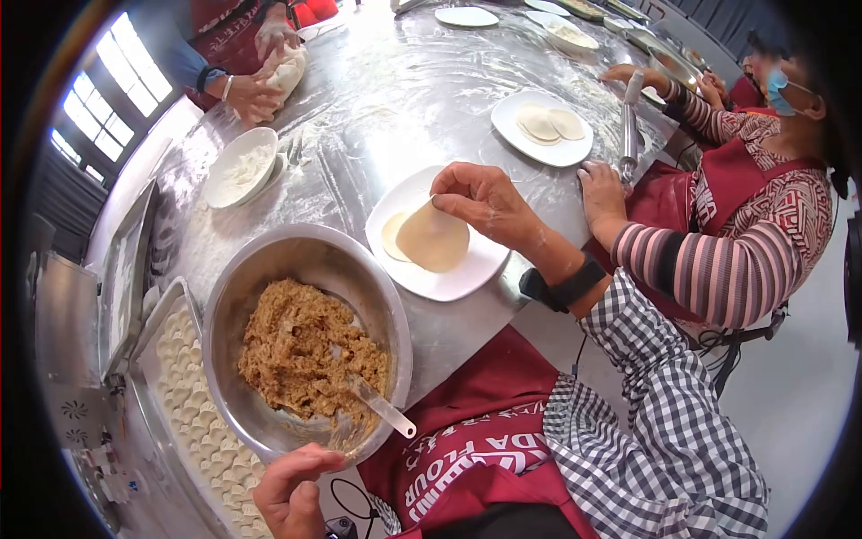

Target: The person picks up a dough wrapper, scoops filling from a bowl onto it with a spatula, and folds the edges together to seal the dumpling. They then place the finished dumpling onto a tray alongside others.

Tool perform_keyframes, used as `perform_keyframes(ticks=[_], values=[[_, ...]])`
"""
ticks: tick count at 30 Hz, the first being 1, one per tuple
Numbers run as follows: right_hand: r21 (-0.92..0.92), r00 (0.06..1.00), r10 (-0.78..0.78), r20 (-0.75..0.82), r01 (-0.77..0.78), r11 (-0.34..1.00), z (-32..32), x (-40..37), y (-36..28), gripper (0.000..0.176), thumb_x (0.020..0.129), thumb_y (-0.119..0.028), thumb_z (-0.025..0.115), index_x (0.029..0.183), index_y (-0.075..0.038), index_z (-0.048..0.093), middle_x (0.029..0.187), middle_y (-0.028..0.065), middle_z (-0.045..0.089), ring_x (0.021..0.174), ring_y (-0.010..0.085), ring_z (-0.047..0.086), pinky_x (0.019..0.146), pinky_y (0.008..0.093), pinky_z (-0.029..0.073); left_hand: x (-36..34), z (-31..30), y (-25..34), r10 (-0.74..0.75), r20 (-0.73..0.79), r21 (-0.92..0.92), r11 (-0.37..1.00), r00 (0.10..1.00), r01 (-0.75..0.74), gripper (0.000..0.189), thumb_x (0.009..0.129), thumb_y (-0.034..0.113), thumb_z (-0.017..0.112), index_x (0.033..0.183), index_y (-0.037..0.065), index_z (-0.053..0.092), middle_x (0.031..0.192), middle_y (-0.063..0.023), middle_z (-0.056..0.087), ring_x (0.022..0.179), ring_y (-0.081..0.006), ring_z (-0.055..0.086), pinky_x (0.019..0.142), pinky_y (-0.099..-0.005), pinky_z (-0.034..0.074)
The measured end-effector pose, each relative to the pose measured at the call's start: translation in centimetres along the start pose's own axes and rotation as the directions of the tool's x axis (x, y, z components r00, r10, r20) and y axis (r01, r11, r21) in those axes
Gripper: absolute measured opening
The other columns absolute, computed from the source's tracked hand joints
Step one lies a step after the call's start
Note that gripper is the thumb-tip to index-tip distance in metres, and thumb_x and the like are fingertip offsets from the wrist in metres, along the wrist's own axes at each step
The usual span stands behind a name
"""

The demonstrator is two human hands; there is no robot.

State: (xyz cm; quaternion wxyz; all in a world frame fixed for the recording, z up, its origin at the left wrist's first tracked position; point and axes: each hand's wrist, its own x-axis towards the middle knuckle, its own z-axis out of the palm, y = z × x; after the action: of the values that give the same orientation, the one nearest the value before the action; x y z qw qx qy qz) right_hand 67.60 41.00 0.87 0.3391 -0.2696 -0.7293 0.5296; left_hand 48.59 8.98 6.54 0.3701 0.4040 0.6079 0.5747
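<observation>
My right hand (489, 205) pinches a round dough wrapper (434, 238) by its upper edge, and the wrapper hangs over a white square plate (449, 289). Another pale wrapper (391, 237) lies on that plate, partly covered by the held one. Left of the plate stands a large steel bowl (215, 323) with brown minced filling (301, 346). A spatula (384, 409) rests in the filling, its pale handle over the near rim. Close to the bowl's near rim is my left hand (294, 492), its thumb and fingers apart with nothing between them.
A tray of shaped dumplings (193, 400) lies left of the bowl. Beyond are a flour bowl (241, 171) and a plate of wrappers (543, 126). One co-worker's hands press dough (285, 74) far left; another co-worker (709, 198) sits right, near a rolling pin (630, 126).
</observation>
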Motion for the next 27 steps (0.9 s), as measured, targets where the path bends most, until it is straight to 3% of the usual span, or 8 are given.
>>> perform_keyframes(ticks=[5,10,14,17,20,21,24,27], values=[[0.188,0.999,0.034,-0.028,-0.028,0.982,1.4,-0.9,-0.5,0.011,0.083,-0.004,0.058,0.093,0.0,0.059,0.083,0.0015,0.06,0.073,0.0048,0.054,0.065,0.0179,0.045,0.8,1.4,-0.8,-0.064,0.031,-0.284,0.956,0.997,0.07,0.029,0.084,0.018,0.055,0.102,-0.005,0.05,0.094,-0.0173,0.056,0.082,-0.0261,0.06,0.07,-0.0382,0.051],[0.564,0.989,0.113,0.092,-0.146,0.813,3.5,-1.6,-2.4,0.015,0.082,-0.005,0.059,0.096,0.0,0.059,0.083,0.0041,0.061,0.075,0.0078,0.057,0.066,0.0208,0.047,2.6,2.1,-1.0,-0.152,0.036,-0.409,0.899,0.988,0.154,0.04,0.083,0.018,0.056,0.113,-0.005,0.045,0.104,-0.0181,0.054,0.089,-0.0261,0.059,0.077,-0.0365,0.05],[0.475,0.94,-0.016,0.341,-0.157,0.866,7.1,-2.5,-7.3,0.014,0.081,-0.003,0.056,0.095,0.0,0.059,0.084,0.0051,0.062,0.076,0.0091,0.058,0.066,0.0215,0.047,4.4,3.7,-1.3,-0.104,-0.111,-0.449,0.892,0.988,0.043,0.053,0.077,0.01,0.062,0.122,-0.007,0.039,0.114,-0.0192,0.052,0.104,-0.0251,0.054,0.089,-0.0343,0.045],[0.284,0.874,-0.214,0.436,0.092,0.955,9.8,-2.8,-8.7,0.013,0.082,-0.002,0.058,0.094,0.0,0.059,0.083,0.0013,0.059,0.079,0.0065,0.055,0.07,0.0213,0.044,4.9,3.7,-1.2,-0.078,-0.053,-0.43,0.901,0.996,0.048,0.056,0.073,0.005,0.065,0.122,-0.006,0.04,0.114,-0.0171,0.053,0.103,-0.0215,0.055,0.086,-0.0315,0.046],[0.311,0.896,-0.178,0.407,0.048,0.949,11.3,-3.1,-8.3,0.014,0.082,-0.002,0.057,0.095,0.001,0.058,0.086,0.0023,0.059,0.079,0.0068,0.055,0.07,0.021,0.044,4.5,3.2,-1.6,-0.152,0.04,-0.341,0.927,0.988,0.156,0.046,0.071,0.001,0.068,0.113,-0.006,0.049,0.104,-0.0125,0.059,0.091,-0.0154,0.059,0.08,-0.0269,0.048],[0.455,0.9,-0.109,0.423,-0.107,0.884,11.7,-3.1,-7.7,0.02,0.082,-0.003,0.058,0.101,0.001,0.056,0.09,0.0048,0.059,0.082,0.0083,0.055,0.071,0.0214,0.046,4.5,3.3,-1.7,-0.156,-0.011,-0.351,0.925,0.988,0.142,0.04,0.072,0.002,0.069,0.108,-0.006,0.052,0.098,-0.0114,0.061,0.086,-0.0146,0.06,0.077,-0.0258,0.049],[0.465,0.871,0.068,0.486,-0.324,0.824,11.0,-4.0,-7.8,0.029,0.081,-0.003,0.059,0.109,0.001,0.051,0.091,0.0069,0.059,0.086,0.0097,0.056,0.073,0.0221,0.047,4.3,3.1,-2.4,-0.167,-0.075,-0.348,0.928,0.983,0.131,0.042,0.073,0.017,0.072,0.105,-0.004,0.055,0.096,-0.0082,0.062,0.083,-0.0132,0.059,0.076,-0.0256,0.047],[0.466,0.87,0.032,0.493,-0.295,0.834,11.4,-4.8,-7.2,0.037,0.078,0.0,0.06,0.113,0.001,0.047,0.088,0.0064,0.058,0.084,0.0092,0.056,0.072,0.0228,0.047,4.3,3.4,-2.8,-0.151,-0.118,-0.374,0.922,0.982,0.097,0.04,0.074,0.017,0.072,0.105,-0.003,0.055,0.095,-0.0081,0.062,0.083,-0.0133,0.059,0.075,-0.0254,0.047]])
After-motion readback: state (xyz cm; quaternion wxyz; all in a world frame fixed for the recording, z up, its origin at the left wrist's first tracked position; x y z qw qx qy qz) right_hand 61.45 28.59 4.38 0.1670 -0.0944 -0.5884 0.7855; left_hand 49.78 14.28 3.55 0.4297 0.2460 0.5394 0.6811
